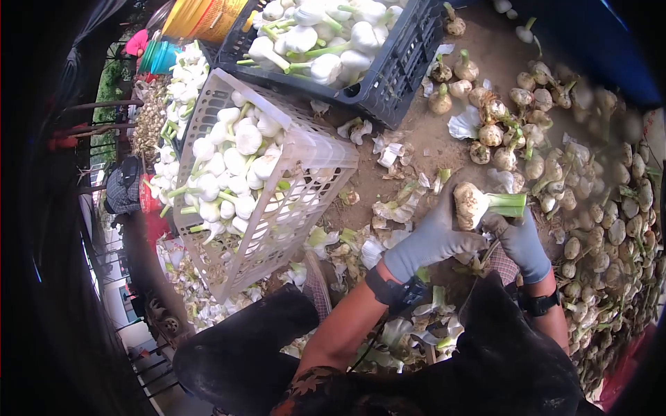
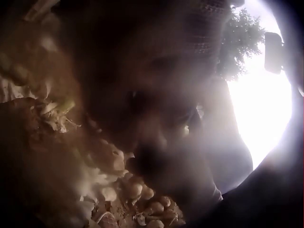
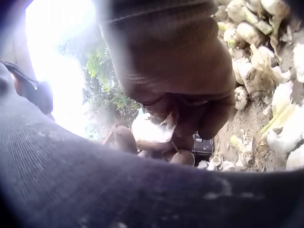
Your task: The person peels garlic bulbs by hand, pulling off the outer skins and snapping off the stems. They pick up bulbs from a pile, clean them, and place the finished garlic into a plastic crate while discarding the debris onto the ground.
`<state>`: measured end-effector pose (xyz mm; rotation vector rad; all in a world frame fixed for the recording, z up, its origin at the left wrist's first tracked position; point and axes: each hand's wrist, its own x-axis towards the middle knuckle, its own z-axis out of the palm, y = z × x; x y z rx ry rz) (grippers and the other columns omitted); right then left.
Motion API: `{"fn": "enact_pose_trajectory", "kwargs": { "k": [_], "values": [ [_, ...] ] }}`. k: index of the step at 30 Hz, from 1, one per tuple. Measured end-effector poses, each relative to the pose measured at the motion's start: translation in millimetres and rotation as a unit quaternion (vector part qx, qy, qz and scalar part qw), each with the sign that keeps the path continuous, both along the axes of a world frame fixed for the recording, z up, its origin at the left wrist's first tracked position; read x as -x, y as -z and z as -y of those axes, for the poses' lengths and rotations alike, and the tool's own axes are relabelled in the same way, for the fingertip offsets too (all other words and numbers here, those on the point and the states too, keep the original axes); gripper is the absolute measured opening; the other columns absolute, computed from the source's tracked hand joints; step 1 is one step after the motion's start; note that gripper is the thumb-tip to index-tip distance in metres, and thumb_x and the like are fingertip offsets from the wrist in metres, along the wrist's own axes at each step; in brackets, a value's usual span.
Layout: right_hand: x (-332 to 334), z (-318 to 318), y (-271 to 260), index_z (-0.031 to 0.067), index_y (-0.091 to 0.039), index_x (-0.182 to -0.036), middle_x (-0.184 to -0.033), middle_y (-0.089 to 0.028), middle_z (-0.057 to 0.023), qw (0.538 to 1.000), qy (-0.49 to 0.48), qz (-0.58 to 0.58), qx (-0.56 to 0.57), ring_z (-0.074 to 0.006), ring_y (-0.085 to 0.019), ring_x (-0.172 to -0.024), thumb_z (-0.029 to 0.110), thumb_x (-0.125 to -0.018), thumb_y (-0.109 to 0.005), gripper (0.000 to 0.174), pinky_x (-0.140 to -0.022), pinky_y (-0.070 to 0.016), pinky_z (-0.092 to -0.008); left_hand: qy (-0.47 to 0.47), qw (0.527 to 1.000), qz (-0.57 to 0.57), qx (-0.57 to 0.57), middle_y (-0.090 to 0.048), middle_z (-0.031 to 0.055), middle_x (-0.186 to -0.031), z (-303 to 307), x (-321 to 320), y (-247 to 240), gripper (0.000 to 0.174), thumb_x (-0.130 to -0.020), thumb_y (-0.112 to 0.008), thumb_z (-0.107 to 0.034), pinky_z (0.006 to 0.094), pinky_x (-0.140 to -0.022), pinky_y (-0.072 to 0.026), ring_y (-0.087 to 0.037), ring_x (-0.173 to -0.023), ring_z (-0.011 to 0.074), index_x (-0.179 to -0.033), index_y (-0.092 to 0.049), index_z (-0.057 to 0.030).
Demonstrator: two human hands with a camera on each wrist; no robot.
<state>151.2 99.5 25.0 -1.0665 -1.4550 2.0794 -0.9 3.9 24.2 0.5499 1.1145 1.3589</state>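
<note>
A garlic bulb [image 1: 470, 206] with a thick cut green stem [image 1: 508, 204] is up in front of the person, its dirty outer skin browned in places. My gloved left hand [image 1: 436, 239] holds the bulb from the left, fingers behind it and thumb below. On the stem side, my gloved right hand [image 1: 522, 244] has its fingers bent in at the base of the stem. In the right wrist view, curled fingers surround the white bulb [image 3: 148, 129], which has a loose flap of skin. The left wrist view is dark and blurred around the hand.
A pale plastic crate [image 1: 277, 208] of cleaned white garlic stands tilted on the left. Behind it is a dark crate [image 1: 399, 83], also full. Unpeeled garlic bulbs [image 1: 596, 229] cover the ground on the right. Torn skins [image 1: 402, 208] litter the soil between.
</note>
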Motion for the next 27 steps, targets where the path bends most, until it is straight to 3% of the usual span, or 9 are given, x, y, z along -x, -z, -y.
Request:
{"fn": "enact_pose_trajectory", "kwargs": {
  "k": [2,6,7,9,16,20,22,25,27],
  "values": [
    [-11.2,-8.3,3.9,-0.0032,-0.063,-0.099,-0.083,-0.067,-0.0064,0.994,-0.087,0.059,0.015,-0.0110,-0.059,-0.075,0.006,-0.086,-0.062,0.016,-0.068,-0.0491,-0.0279,0.064,0.955,-0.287,0.019,-0.055,0.0068,-0.113,2.4,1.0,6.9,0.085,-0.078,-0.076,-0.035,0.0230,-0.059,-0.0517,-0.056,-0.098,0.0107,-0.141,-0.027,-0.0051],
    [-12.9,3.9,0.7,-0.0020,-0.065,-0.100,-0.083,-0.068,-0.0096,0.995,-0.069,0.060,-0.049,-0.0143,-0.062,-0.074,0.009,-0.088,-0.060,0.017,-0.069,-0.0496,-0.0292,-0.013,0.927,0.366,0.086,-0.057,0.0108,-0.112,34.3,32.8,87.3,0.057,-0.090,-0.063,-0.020,0.0302,-0.083,-0.0488,-0.060,-0.090,0.0178,-0.134,-0.034,0.0020],
    [-14.7,9.8,-1.0,-0.0020,-0.065,-0.100,-0.083,-0.068,-0.0104,0.994,-0.088,0.006,-0.066,-0.0157,-0.062,-0.074,0.010,-0.088,-0.059,0.018,-0.069,-0.0499,-0.0302,-0.015,0.995,0.024,0.100,-0.057,0.0098,-0.110,12.7,20.7,44.8,0.047,-0.092,-0.059,-0.019,0.0300,-0.081,-0.0495,-0.060,-0.089,0.0178,-0.130,-0.040,0.0023],
    [-17.9,14.0,-13.7,-0.0017,-0.065,-0.099,-0.086,-0.067,-0.0143,0.988,-0.136,-0.015,-0.071,-0.0228,-0.065,-0.078,0.010,-0.088,-0.056,0.018,-0.072,-0.0504,-0.0329,-0.037,0.895,-0.438,0.079,-0.058,0.0055,-0.099,-14.5,14.7,6.0,0.033,-0.093,-0.058,-0.019,0.0295,-0.076,-0.0506,-0.060,-0.090,0.0174,-0.119,-0.054,0.0017],
    [-17.0,13.4,-2.0,0.0061,-0.063,-0.107,-0.085,-0.064,-0.0165,0.951,-0.165,0.010,-0.262,-0.0346,-0.063,-0.076,0.014,-0.083,-0.059,0.025,-0.068,-0.0510,-0.0393,-0.029,0.981,-0.106,0.163,-0.058,0.0031,-0.086,-14.0,5.9,-9.7,0.030,-0.084,-0.068,-0.018,0.0263,-0.075,-0.0496,-0.058,-0.089,0.0119,-0.104,-0.057,0.0013],
    [-32.5,-14.9,21.4,0.0071,-0.062,-0.092,-0.078,-0.062,-0.0147,0.863,-0.117,0.326,-0.367,-0.0357,-0.062,-0.074,0.022,-0.077,-0.062,0.021,-0.064,-0.0493,-0.0443,0.041,0.826,-0.560,0.040,-0.064,0.0049,-0.089,-13.3,15.2,-33.2,0.029,-0.084,-0.068,-0.018,0.0297,-0.073,-0.0508,-0.062,-0.088,0.0161,-0.100,-0.056,0.0033],
    [-42.0,-2.7,21.4,0.0082,-0.063,-0.093,-0.079,-0.063,-0.0138,0.847,-0.246,0.294,-0.368,-0.0350,-0.062,-0.075,0.022,-0.077,-0.061,0.021,-0.065,-0.0496,-0.0443,0.021,0.868,-0.497,-0.002,-0.065,0.0096,-0.102,-7.9,26.3,-19.6,0.026,-0.086,-0.063,-0.017,0.0312,-0.073,-0.0529,-0.064,-0.093,0.0216,-0.104,-0.056,0.0009],
    [-41.2,41.9,5.4,0.0096,-0.065,-0.098,-0.086,-0.067,-0.0103,0.697,-0.643,0.194,-0.251,-0.0316,-0.066,-0.081,0.022,-0.078,-0.057,0.025,-0.066,-0.0513,-0.0437,-0.264,0.939,0.218,-0.024,-0.058,0.0157,-0.119,-7.0,44.2,-23.1,0.029,-0.098,-0.044,-0.025,0.0462,-0.098,-0.0463,-0.057,-0.112,0.0325,-0.115,-0.052,-0.0033],
    [-39.0,41.2,5.4,0.0088,-0.062,-0.104,-0.084,-0.067,-0.0125,0.684,-0.660,0.210,-0.229,-0.0328,-0.066,-0.081,0.023,-0.078,-0.060,0.030,-0.067,-0.0512,-0.0434,-0.318,0.932,0.173,-0.025,-0.052,0.0184,-0.127,-11.0,58.7,-38.4,0.035,-0.096,-0.048,-0.025,0.0481,-0.099,-0.0426,-0.051,-0.118,0.0334,-0.120,-0.052,0.0006]
  ]
}}
